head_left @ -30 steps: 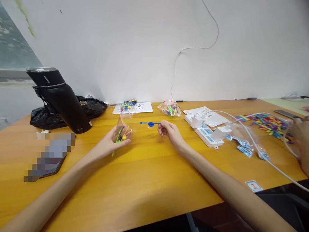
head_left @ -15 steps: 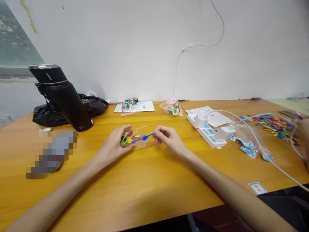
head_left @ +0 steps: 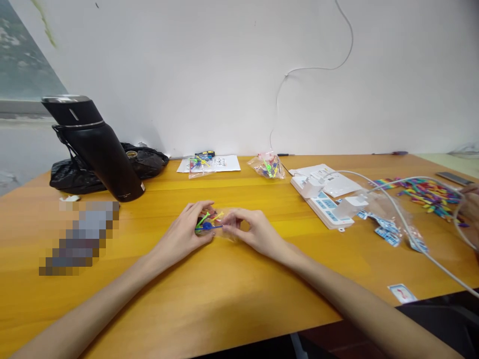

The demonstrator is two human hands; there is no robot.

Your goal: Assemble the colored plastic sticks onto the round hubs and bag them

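Note:
My left hand [head_left: 189, 233] lies on the wooden table [head_left: 224, 294] with its fingers closed on a small clear plastic bag [head_left: 219, 224] that holds green, yellow and red plastic pins. My right hand [head_left: 251, 233] pinches the end of a blue pin with a round disc [head_left: 207, 227], whose front part sits inside the bag's mouth. Both hands meet at the middle of the table, close to each other.
A black flask [head_left: 95, 149] leans before a black bag [head_left: 144, 160] at the left. Two filled bags [head_left: 268, 166] and a sheet lie at the back. A white power strip [head_left: 322, 204], cables, colored sticks [head_left: 426, 192] and another person's hand [head_left: 472, 209] are at the right.
Both hands came down and toward me onto the table. The blue pin, held free in the air a second ago, has gone tip-first into the bag in my left hand.

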